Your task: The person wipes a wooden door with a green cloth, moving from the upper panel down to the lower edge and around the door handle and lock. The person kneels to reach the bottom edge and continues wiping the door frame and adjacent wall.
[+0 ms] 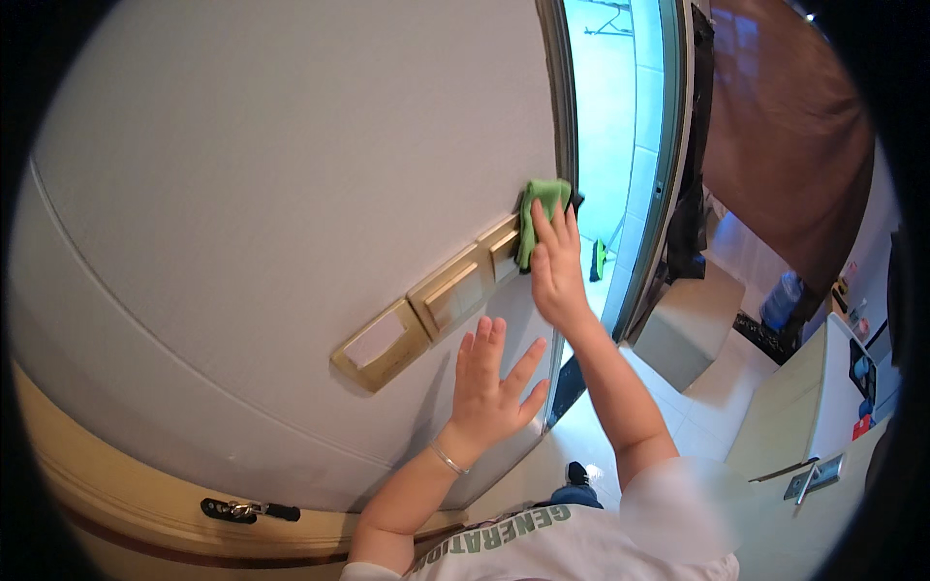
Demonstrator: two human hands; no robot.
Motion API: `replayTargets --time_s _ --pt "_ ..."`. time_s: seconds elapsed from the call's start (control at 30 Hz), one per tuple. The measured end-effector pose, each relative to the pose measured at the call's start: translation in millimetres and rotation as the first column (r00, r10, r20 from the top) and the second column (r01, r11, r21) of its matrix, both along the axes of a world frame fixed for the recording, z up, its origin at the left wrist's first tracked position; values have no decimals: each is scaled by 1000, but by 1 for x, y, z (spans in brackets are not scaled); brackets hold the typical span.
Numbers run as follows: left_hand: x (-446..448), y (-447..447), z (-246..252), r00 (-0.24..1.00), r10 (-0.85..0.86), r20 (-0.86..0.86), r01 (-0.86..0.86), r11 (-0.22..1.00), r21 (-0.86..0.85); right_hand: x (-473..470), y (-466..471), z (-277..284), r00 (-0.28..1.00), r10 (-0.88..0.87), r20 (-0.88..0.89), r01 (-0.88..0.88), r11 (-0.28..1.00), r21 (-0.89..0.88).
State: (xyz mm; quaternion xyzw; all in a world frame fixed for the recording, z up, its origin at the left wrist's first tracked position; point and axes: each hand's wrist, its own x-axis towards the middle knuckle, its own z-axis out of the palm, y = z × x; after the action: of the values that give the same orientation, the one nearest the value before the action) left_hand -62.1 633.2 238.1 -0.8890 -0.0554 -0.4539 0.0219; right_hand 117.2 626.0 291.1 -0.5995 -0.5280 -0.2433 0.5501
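My right hand (558, 279) presses a folded green cloth (541, 200) flat against the wall at the right end of a row of switch plates, beside the door frame. The cloth covers part of the rightmost light switch (503, 254). A wider light switch (452, 296) sits in the middle of the row, and a yellowed plate (381, 347) with a pale paper patch is at its left end. My left hand (494, 388), with a silver bracelet (448, 459) at the wrist, is spread with nothing in it, just below the middle switch.
A sliding-door frame (563, 102) borders the wall; beyond it stands a green broom (598, 260). To the right are a brown curtain (792, 123), a beige box-like stool (686, 327), a water bottle (782, 299) and a door handle (814, 477). A black-handled door lever (249, 510) is at lower left.
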Motion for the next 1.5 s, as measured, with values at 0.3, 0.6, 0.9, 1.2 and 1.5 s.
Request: replayTargets --time_s 0.3,0.6,0.9,1.2,1.5 --pt "75 1 29 996 65 -52 -62 996 63 52 37 113 960 -80 270 5 963 269" --pt "131 9 29 983 47 178 -73 987 146 91 56 153 901 29 432 -194 919 344" --pt "144 31 -8 978 158 135 -187 953 240 89 39 8 941 193 279 -271 923 273" --pt "157 53 -25 936 278 217 -341 868 360 116 75 193 909 134 394 -361 727 584" --pt "155 55 -35 937 226 268 -316 876 365 125 50 -8 882 291 372 -375 911 175"
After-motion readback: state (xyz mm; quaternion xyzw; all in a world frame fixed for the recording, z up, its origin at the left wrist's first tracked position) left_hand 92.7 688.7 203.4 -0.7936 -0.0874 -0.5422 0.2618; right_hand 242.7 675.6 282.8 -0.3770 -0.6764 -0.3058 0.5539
